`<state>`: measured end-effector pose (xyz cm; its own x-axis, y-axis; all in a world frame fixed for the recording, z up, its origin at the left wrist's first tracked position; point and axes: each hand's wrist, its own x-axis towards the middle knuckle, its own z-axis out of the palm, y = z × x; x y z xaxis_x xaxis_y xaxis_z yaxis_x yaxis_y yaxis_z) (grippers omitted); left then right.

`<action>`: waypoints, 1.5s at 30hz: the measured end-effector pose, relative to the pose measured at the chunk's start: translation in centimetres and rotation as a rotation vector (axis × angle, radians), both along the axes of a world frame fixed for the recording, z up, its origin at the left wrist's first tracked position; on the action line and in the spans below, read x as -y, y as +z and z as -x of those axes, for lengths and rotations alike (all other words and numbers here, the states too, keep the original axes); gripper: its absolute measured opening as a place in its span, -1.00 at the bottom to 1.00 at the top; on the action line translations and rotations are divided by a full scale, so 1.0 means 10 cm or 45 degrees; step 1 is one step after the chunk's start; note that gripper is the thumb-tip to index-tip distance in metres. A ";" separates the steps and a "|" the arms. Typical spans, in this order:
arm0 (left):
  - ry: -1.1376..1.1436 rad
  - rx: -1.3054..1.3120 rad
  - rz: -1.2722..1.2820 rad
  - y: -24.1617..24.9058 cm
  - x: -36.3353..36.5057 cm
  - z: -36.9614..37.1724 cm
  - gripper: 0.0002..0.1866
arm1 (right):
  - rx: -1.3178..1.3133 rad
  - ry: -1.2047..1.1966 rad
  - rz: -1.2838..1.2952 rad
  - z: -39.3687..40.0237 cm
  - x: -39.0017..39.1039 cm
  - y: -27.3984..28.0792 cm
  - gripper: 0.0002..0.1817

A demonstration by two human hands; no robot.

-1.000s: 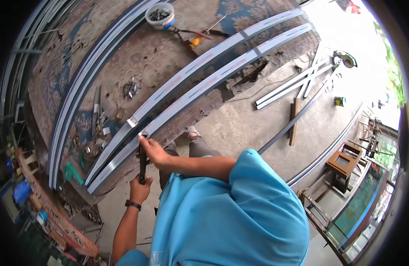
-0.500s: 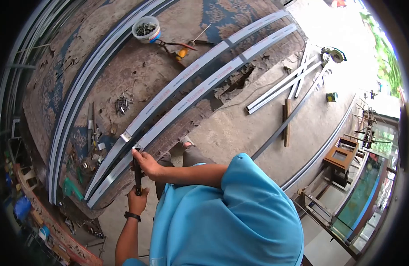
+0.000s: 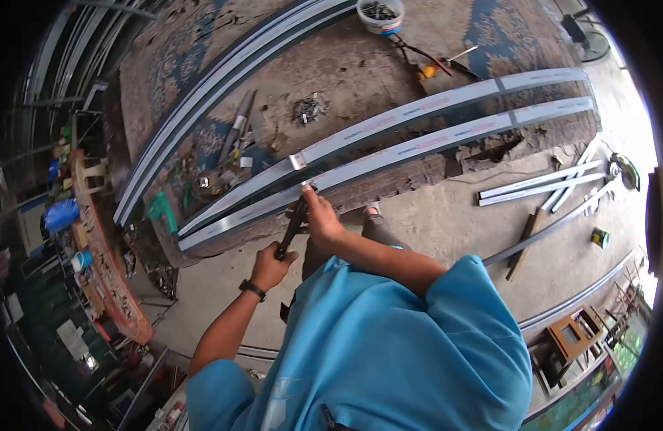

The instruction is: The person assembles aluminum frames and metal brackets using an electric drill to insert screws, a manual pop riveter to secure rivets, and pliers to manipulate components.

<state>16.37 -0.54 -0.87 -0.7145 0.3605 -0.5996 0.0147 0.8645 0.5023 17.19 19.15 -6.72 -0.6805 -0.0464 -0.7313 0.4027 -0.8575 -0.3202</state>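
Observation:
My left hand (image 3: 271, 266), with a dark band on the wrist, is closed round the lower end of a black long-handled tool (image 3: 294, 226). My right hand (image 3: 323, 219) grips the upper end of that tool, hiding much of it; its exact kind does not show. The fingertips of the right hand are by a small metal piece at the edge of the nearer curved metal strip (image 3: 346, 169). Beside it runs a second curved strip (image 3: 367, 129), with a shiny metal bracket (image 3: 297, 161) across it. Printed film covers much of both strips.
The strips rest on a worn, carpet-covered table (image 3: 346, 86). On it are a white bucket (image 3: 381, 25) of small metal pieces, pliers (image 3: 425, 54), a pile of metal bits (image 3: 310, 109) and more curved strips (image 3: 202, 93). An angle grinder (image 3: 622, 172) and metal bars (image 3: 540, 190) lie at right.
The view has turned, so the table and strips appear rotated and shifted rightward. Both hands keep their hold on the black tool by the nearer strip.

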 end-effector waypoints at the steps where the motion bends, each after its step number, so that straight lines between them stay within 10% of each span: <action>1: -0.029 0.018 0.075 0.04 -0.06 0.01 -0.59 | 0.046 -0.009 0.010 0.02 -0.04 0.09 -0.33; 6: -0.437 -0.071 0.058 0.63 -0.12 0.38 -0.49 | 0.037 0.021 0.113 0.01 -0.12 0.15 -0.33; 9: 0.380 0.796 -0.418 1.46 -0.42 0.65 -0.20 | -0.004 0.071 -0.038 -0.06 0.00 -0.09 -0.33; 11: -0.161 0.101 -0.382 0.69 0.04 0.43 -0.04 | 0.054 0.023 0.057 0.02 -0.10 0.10 -0.34; 14: -0.419 -0.313 -0.329 -0.16 0.44 0.12 -0.16 | 0.055 0.012 0.064 0.02 -0.06 0.12 -0.34; 22: -0.054 -0.133 0.032 0.05 -0.05 0.06 -0.55 | -0.037 -0.051 0.226 0.03 -0.13 0.09 -0.45; 27: -0.086 -0.126 -0.173 0.60 -0.04 0.31 -0.57 | -0.459 0.106 0.221 0.06 -0.13 0.84 -0.37; 30: -0.583 -0.212 0.029 1.01 -0.05 0.81 -0.60 | -0.710 0.114 -0.445 0.39 -0.01 0.65 -0.42; 32: -0.169 0.561 -0.046 1.89 -0.44 1.18 -0.66 | -0.695 0.162 -0.842 0.71 -0.17 0.67 -0.44; 35: 0.043 0.567 -0.306 2.22 -0.50 1.48 -0.65 | -0.752 0.165 -0.670 1.01 -0.17 0.59 -0.44; 38: 0.128 0.594 -0.444 2.01 -0.52 1.77 -0.64 | -0.818 0.026 -0.367 1.24 -0.15 0.27 -0.43; 41: -0.138 0.387 -0.535 1.62 -0.70 2.00 -0.70 | -0.658 0.088 -0.767 1.01 -0.35 0.34 -0.27; 45: -0.445 -0.535 -0.369 0.50 -1.16 2.32 -0.59 | -0.465 0.151 -1.029 0.54 -0.72 0.29 -0.30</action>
